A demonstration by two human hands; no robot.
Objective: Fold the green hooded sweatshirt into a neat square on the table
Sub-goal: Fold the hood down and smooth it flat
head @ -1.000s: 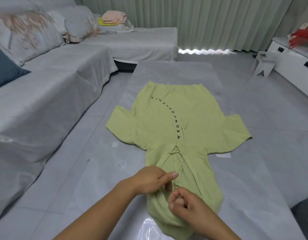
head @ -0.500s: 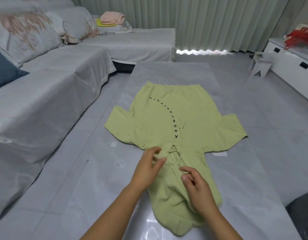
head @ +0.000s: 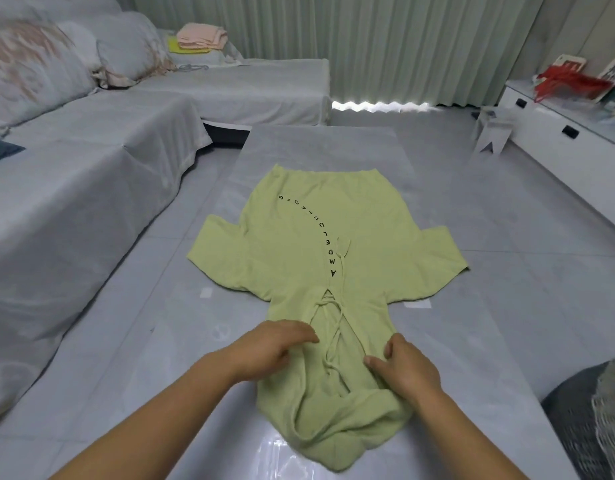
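The green hooded sweatshirt (head: 319, 258) lies flat and face up on the grey table (head: 455, 341), hem at the far end, both short sleeves spread out sideways. A curved line of black letters runs down its chest, and the drawstrings trail along the middle. The hood (head: 333, 410) is spread toward me at the near end, somewhat bunched at its tip. My left hand (head: 271, 348) rests palm down on the hood's left side, fingers together. My right hand (head: 406, 372) presses flat on the hood's right side. Neither hand grips the cloth.
A grey covered sofa (head: 74, 174) runs along the left, with folded pink and yellow clothes (head: 202, 38) at its far end. A white cabinet (head: 569, 133) stands at the right, a small white stool (head: 493, 133) beside it. A dark basket (head: 590, 420) sits at the near right.
Both hands let go of the drawstrings at the hood's middle, moved apart and now lie flat on the hood's two sides. The hood is spread wider than before.
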